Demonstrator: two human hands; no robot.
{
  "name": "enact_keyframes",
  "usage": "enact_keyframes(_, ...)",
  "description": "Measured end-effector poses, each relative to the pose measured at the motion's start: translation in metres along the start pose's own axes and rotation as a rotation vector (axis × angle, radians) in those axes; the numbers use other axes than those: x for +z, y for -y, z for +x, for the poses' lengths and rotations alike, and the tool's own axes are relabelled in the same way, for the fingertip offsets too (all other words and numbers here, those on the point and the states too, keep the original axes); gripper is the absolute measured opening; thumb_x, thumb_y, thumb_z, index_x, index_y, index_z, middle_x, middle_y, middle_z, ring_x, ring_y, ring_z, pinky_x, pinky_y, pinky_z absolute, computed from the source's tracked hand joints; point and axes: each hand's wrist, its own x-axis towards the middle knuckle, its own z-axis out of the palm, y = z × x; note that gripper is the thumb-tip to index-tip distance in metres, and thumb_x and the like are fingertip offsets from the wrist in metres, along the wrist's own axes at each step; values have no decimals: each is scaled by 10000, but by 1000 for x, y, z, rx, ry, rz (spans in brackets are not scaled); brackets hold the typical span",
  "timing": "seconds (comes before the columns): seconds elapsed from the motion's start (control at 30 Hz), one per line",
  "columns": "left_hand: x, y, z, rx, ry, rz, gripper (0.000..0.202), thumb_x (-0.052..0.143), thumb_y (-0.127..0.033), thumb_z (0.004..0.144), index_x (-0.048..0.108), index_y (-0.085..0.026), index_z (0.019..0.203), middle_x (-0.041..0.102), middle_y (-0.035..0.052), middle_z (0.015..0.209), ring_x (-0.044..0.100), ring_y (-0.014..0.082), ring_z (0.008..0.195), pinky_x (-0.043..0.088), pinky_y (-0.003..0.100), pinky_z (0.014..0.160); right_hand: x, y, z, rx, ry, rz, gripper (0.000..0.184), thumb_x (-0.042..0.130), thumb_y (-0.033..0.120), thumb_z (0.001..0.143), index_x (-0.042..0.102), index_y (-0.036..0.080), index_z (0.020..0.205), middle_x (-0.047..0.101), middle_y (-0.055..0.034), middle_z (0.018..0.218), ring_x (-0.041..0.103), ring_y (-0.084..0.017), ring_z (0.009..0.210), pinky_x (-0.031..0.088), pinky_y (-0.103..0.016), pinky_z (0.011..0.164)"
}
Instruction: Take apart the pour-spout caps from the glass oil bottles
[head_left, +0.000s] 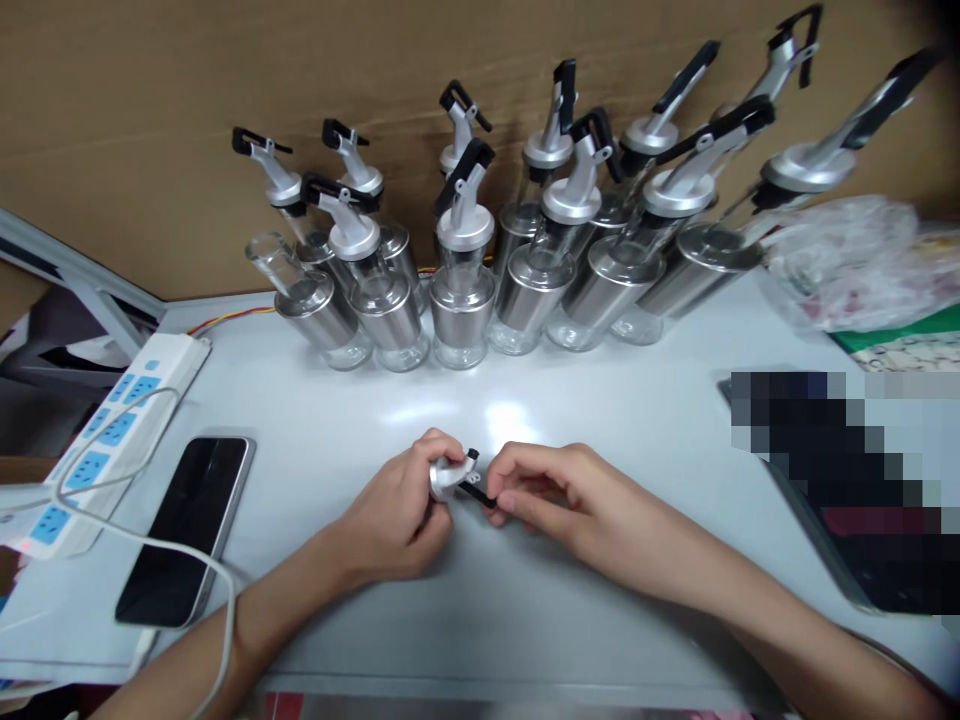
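Left hand (397, 520): curled tight around silver pourer cap (444, 478), spout end turned toward the other hand, seemingly to steady it
Right hand (547, 495): thumb and forefinger pinching black lever (480, 492) at its outer end, inner end touching the cap
Position of cap: just above white table (525, 600), near the front edge, between both hands
Bottles (461, 300): mostly capped, crowded in a row at the back against brown board (150, 100), apparently set apart from the working space
Left side: dark phone (187, 525) flat beside power strip (112, 430), white cable (217, 590) crossing the left forearm
Right side: crumpled plastic bag (847, 260)
Markings: no brand or writing legible anywhere
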Motion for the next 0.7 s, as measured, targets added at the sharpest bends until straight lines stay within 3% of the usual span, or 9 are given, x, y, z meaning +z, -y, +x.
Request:
enact_keyframes(0.13,-1,-2,1,-18,40,32,376,494,-150,779,342,-207,1117,509,45,925,517,154,764,439,276,672,-2,-1,-1,46,110,219,77,496,199,892,570,196,871,670,-4,800,614,-124,792,429,-236,700)
enact_keyframes(0.27,-1,-2,2,-3,56,119,185,499,-252,876,389,-210,1020,564,34,870,549,155,746,440,286,687,-3,-2,0,38,116,323,73,497,229,898,549,182,877,660,-18,775,616,-128,771,455,-267,717)
enact_keyframes(0.57,0,0,0,19,32,196,119,470,-296,925,415,-200,966,604,40,872,565,153,726,445,292,683,4,-3,5,60,-23,336,212,676,344,764,554,177,812,544,33,672,511,-95,642,395,-229,598)
enact_keyframes(0.7,0,1,2,45,13,206,148,468,-316,936,384,-208,995,578,26,866,553,140,726,459,272,672,6,-4,6,52,-125,336,169,673,314,744,604,168,794,565,22,681,500,-94,629,393,-230,590)
